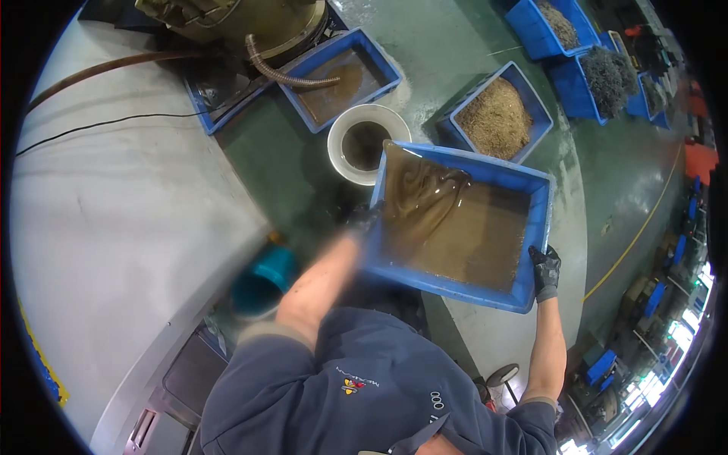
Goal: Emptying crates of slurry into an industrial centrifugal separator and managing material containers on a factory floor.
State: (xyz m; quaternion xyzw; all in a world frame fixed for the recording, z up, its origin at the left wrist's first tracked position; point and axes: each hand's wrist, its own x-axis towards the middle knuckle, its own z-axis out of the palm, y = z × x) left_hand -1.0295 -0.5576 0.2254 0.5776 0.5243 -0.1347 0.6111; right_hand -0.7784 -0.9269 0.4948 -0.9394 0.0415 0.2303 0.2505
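Note:
I hold a blue plastic tray (540,227) in both hands, tilted toward its far left corner. Brown murky liquid sloshes inside it toward that corner. My left hand (362,218), in a dark glove, grips the tray's left rim. My right hand (544,271), also gloved, grips the near right corner. The tray's far left corner hangs over a white bucket (340,129) with dark liquid in it.
A blue tray (383,64) with brown liquid sits by a machine with a ribbed hose (277,73). Blue bins (528,87) of pale and dark small parts stand on the green floor. A teal cup-like object (262,284) lies by a grey platform (114,227).

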